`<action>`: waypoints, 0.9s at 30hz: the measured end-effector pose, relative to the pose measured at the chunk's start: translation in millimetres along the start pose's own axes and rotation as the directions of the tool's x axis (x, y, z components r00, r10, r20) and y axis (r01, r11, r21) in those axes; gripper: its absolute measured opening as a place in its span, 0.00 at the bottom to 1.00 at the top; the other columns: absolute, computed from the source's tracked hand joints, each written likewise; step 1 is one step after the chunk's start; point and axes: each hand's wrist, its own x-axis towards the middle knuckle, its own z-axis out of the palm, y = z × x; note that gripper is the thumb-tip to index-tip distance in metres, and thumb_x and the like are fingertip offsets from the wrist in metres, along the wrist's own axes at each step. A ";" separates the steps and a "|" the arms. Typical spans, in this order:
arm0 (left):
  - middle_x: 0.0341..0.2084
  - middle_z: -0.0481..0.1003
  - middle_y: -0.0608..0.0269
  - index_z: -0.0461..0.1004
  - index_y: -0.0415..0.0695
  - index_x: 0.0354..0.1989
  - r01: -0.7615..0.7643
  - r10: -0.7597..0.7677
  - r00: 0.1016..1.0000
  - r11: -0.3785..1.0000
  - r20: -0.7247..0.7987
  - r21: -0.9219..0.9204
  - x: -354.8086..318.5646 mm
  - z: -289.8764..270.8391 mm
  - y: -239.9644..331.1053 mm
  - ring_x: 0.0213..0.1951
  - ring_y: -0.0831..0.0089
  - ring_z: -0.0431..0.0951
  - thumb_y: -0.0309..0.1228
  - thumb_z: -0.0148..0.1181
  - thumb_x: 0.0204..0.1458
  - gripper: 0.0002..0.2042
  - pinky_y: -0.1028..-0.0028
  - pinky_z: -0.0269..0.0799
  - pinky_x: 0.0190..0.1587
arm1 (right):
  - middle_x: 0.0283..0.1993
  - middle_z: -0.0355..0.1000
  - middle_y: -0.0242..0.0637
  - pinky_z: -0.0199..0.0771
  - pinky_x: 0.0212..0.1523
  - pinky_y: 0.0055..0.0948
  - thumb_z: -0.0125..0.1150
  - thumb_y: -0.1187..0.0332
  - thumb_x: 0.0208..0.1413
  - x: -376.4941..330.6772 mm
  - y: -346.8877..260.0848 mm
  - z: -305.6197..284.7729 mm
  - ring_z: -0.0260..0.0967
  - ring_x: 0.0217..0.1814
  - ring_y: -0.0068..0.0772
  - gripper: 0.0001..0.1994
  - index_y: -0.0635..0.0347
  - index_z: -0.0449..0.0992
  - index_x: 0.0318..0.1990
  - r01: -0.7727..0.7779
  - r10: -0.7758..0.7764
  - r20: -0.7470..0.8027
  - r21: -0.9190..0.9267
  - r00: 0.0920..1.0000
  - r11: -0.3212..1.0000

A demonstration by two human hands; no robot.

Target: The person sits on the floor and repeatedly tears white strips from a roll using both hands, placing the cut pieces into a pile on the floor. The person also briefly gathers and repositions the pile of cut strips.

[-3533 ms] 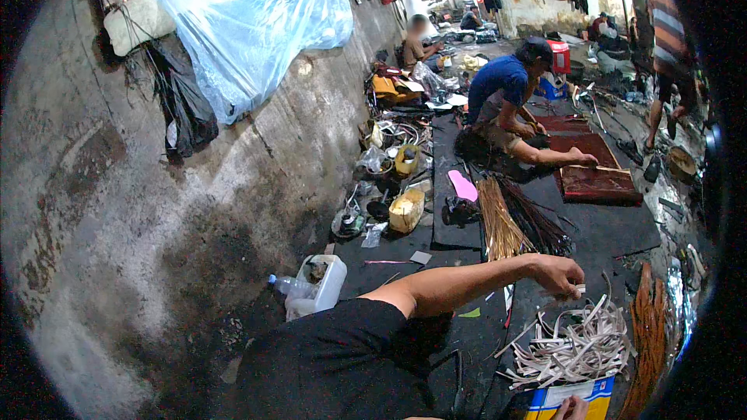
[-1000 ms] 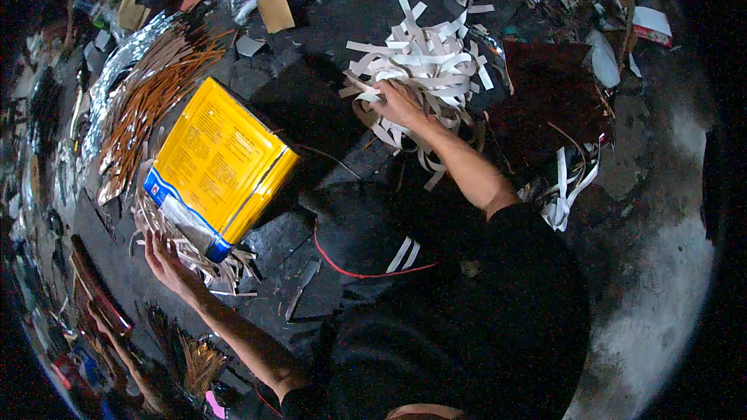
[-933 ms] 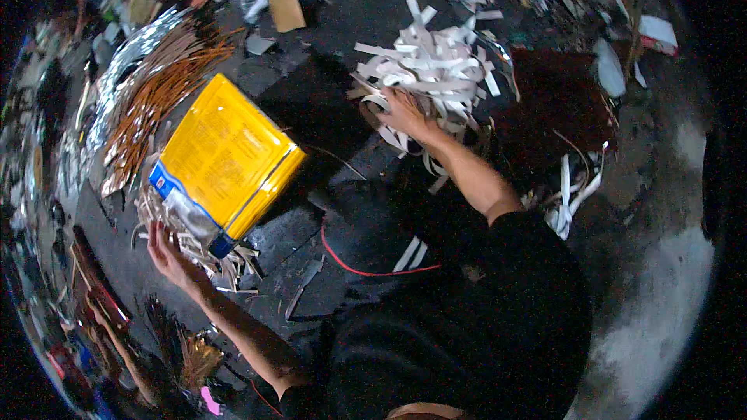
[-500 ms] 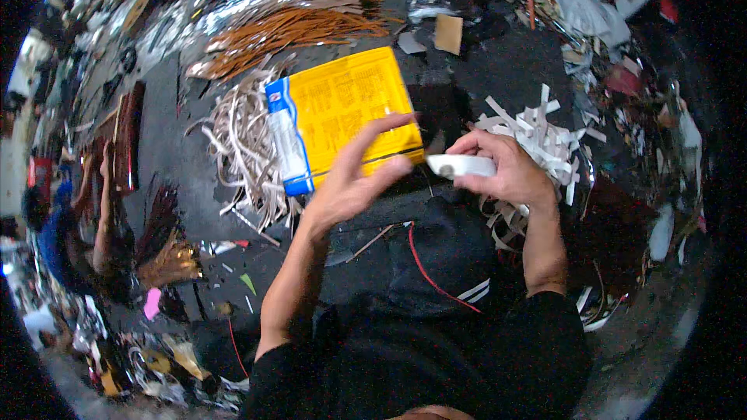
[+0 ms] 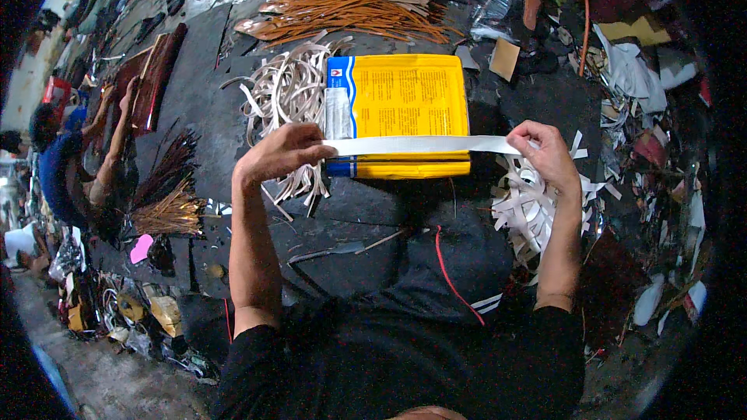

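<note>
A flat white strip (image 5: 420, 145) is stretched nearly straight from side to side between my two hands. My left hand (image 5: 280, 154) pinches one end, and the fingers of my right hand (image 5: 547, 157) close on the other. Behind and partly under the strip lies a yellow package (image 5: 408, 97) with a blue and white band on its left side. Against that side sits a tangled heap of off-white strips (image 5: 284, 89). Beneath my right hand and forearm spreads a pile of shorter white strips (image 5: 525, 214).
Brown strips (image 5: 350, 22) lie in a bundle beyond the package. At the left, another person (image 5: 66, 167) reaches toward a dark red sheet (image 5: 162, 78). A thin long tool (image 5: 331, 252) and a red cord (image 5: 447, 268) are near me. Scraps (image 5: 642, 70) litter the right side.
The white strip, bunched in my right hand before, is now drawn out between both hands. My left hand, earlier open over the package, has moved left and gripped an end. The view has shifted.
</note>
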 end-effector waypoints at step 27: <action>0.26 0.77 0.67 0.76 0.38 0.34 -0.381 -0.103 0.724 0.765 -0.683 -0.519 57.9 52.6 -58.0 0.27 0.84 0.72 0.32 0.61 0.54 0.09 0.83 0.65 0.30 | 0.34 0.71 0.42 0.72 0.41 0.35 0.60 0.75 0.52 137.1 -85.1 213.9 0.72 0.38 0.43 0.07 0.61 0.77 0.40 0.662 -0.662 -0.031 0.072 0.749 0.746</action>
